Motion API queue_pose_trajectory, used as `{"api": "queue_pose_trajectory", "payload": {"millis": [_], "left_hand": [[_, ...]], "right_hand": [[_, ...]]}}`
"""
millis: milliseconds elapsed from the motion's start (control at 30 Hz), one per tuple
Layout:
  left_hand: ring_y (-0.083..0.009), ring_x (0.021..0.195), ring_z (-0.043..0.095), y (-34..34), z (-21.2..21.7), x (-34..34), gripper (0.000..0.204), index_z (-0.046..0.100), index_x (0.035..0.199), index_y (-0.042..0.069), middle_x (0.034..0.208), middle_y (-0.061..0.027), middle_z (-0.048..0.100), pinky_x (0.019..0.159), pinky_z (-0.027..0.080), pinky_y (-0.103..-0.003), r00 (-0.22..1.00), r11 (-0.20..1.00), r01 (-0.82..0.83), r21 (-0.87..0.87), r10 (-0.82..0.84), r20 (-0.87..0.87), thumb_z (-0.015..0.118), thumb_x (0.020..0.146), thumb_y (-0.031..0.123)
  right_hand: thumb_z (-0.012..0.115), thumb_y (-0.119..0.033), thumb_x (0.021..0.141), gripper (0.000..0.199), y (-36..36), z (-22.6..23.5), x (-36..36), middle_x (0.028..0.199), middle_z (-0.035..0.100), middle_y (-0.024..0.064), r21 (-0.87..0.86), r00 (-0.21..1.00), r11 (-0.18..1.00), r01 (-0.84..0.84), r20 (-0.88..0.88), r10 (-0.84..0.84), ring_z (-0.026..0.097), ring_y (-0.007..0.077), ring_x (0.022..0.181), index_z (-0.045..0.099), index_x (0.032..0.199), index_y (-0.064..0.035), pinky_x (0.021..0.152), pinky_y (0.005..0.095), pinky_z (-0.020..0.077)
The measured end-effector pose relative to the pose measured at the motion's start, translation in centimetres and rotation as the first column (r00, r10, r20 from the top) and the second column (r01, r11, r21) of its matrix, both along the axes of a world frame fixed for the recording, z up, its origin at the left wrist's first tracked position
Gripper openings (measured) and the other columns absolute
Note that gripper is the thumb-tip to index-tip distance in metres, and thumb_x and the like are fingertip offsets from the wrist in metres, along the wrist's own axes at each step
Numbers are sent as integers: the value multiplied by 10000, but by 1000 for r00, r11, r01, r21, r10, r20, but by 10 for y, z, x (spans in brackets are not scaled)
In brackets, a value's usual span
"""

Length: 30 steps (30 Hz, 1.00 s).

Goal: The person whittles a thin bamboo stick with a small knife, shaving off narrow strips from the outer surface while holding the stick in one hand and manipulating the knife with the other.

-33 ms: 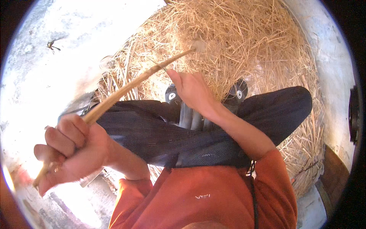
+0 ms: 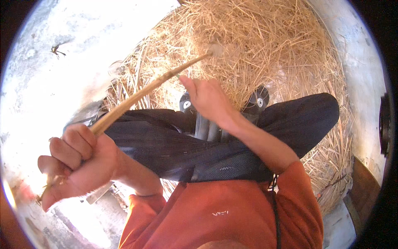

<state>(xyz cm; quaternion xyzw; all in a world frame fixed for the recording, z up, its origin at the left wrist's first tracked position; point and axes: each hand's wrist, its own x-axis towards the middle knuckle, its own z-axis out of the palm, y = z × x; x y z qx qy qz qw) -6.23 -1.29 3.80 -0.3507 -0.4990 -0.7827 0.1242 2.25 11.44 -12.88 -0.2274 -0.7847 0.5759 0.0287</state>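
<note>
**Above the straw heap: the stick's axis and the two hands**

In the head view, a long, slender, pale-brown wooden stick runs on a diagonal from lower left to upper right. Its butt end sits inside the left hand, whose fingers are curled fully closed round the shaft in a fist. Its far end, blurred and seemingly carrying a small pale head, lies over the heap of dry yellow straw.

The right hand stands forward of the body, just beside the middle of the shaft on its lower side. Its fingers are loosely bent and partly open. Whether they touch the stick cannot be told, and no object shows in this hand.

The left hand is thus the one holding the stick, at the near end, while the right hand is the nearer to the working end and to the straw.

Beneath both forearms lie crossed legs in dark trousers, with an orange shirt at the lower edge. A bright pale floor spreads to the left of the straw.
</note>
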Motion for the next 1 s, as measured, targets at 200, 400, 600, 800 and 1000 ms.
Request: {"api": "queue_pose_trajectory", "payload": {"millis": [200,400,600,800,1000], "left_hand": [[-54,377,122,-2,1,12,586,264,611,165,461,53,206,362,71,-247,978,977,207,51,-208,20,419,806,695],[-55,374,124,1,-1,13,588,276,611,163,458,49,224,362,71,-244,990,989,135,58,-137,24,412,804,701],[-56,368,135,-2,3,15,586,308,622,159,462,43,241,350,87,-242,959,958,284,24,-285,17,394,803,710],[-60,372,135,2,3,22,595,297,630,155,466,43,229,349,104,-238,958,958,285,-10,-285,-4,371,803,719],[-54,372,131,2,1,14,605,277,625,156,463,46,228,344,101,-228,965,965,263,26,-263,0,346,796,733]], "right_hand": [[410,-329,953,513,-11,1,11,560,516,268,130,990,989,66,-134,-48,538,425,526,587,678,66,503,454,432],[400,-335,953,520,-19,10,17,577,520,279,126,990,990,70,-130,-54,544,440,559,593,680,63,549,479,438],[394,-357,952,522,-15,12,19,571,525,262,138,995,989,59,-90,-47,535,434,535,598,680,39,530,469,439],[395,-363,953,527,-20,8,18,539,510,250,243,983,963,118,-163,-80,525,421,504,589,640,15,505,456,433],[392,-431,935,588,-14,17,16,577,553,275,154,996,987,53,-83,-41,574,445,577,613,648,33,580,504,480]]}}
